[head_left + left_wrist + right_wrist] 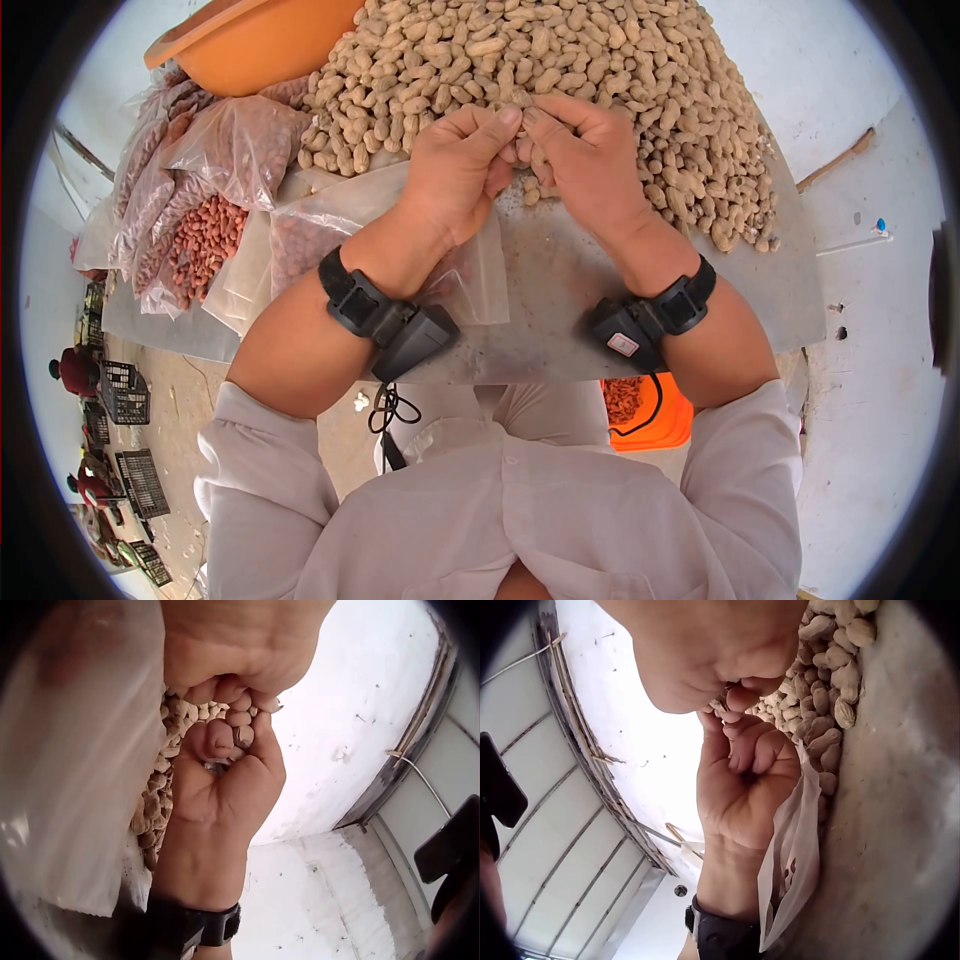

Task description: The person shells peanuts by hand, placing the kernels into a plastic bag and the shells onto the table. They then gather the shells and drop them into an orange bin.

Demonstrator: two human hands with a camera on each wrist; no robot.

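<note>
Both hands meet at the near edge of a large heap of unshelled peanuts (690, 130). The left hand (455, 165) and the right hand (590, 165) touch at thumbs and fingertips, pinching a small peanut between them. Part of that peanut (243, 736) shows among the right hand's fingers in the left wrist view; a bit of shell (718, 706) pokes out at the fingertips in the right wrist view. The fingers hide most of it. The other fingers of both hands are curled inward.
An orange basin (250, 50) leans at the back left. Clear bags with red shelled peanuts (205, 240) lie on the left, one bag (480, 290) under the left forearm. An orange container (665, 425) stands below the table edge (560, 370).
</note>
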